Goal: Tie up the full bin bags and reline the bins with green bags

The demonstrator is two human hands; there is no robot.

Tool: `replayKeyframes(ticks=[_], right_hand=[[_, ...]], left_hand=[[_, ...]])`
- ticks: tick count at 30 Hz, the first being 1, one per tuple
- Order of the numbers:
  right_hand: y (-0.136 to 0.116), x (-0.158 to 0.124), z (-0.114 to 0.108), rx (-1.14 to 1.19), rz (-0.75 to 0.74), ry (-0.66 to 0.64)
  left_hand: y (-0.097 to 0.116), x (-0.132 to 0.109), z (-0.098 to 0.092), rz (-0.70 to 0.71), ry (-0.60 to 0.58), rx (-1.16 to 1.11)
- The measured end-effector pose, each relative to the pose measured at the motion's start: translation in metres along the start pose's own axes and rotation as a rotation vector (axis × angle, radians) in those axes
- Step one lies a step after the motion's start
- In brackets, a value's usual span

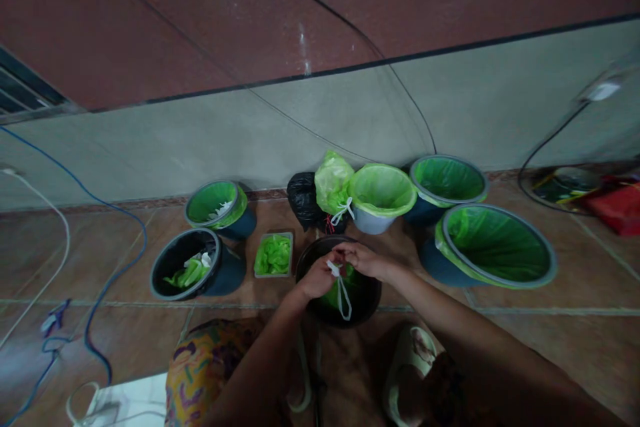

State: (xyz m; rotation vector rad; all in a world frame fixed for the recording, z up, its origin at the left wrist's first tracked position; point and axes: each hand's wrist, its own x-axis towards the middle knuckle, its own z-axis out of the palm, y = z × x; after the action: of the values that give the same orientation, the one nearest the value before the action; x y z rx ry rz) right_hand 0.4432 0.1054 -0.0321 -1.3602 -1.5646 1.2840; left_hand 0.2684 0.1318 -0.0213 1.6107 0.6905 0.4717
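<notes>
Both hands meet above a dark round bin (306,260) that stands on the floor between my feet. Inside it is a green garbage bag (327,299), mostly hidden by the hands and shadow. My left hand (319,278) is closed on the bag's white drawstring (344,303), whose loop hangs down over the bin. From the other side, my right hand (364,260) bends its fingers in to the left fingertips, closed at the gathered string. Exactly what the right fingertips pinch is partly hidden.
Left: a green-lined bin (239,221), a dark bin (227,273) with crumpled bags, and a tray (273,255) of green plastic. Behind: a black bag (303,199), a tied green bag (332,180) and a white bin (374,222). Right: two blue bins (440,265). Blue cable (120,267) crosses the floor.
</notes>
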Motion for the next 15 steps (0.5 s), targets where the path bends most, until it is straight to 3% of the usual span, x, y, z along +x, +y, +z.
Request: replayKeyframes(ticks=[5, 8, 11, 15], right_hand=[[0.006, -0.003, 0.003, 0.112, 0.177, -0.013], [-0.001, -0.008, 0.004, 0.237, 0.255, 0.001], [-0.013, -0.013, 0.003, 0.372, 0.329, -0.063], [-0.023, -0.017, -0.002, 0.398, 0.472, -0.127]], left_hand=[[0.001, -0.007, 0.004, 0.078, 0.197, 0.245], [-0.004, -0.010, 0.012, 0.144, 0.317, 0.351], [-0.012, -0.012, 0.020, 0.232, 0.425, 0.394], [-0.018, -0.013, 0.023, 0.293, 0.471, 0.432]])
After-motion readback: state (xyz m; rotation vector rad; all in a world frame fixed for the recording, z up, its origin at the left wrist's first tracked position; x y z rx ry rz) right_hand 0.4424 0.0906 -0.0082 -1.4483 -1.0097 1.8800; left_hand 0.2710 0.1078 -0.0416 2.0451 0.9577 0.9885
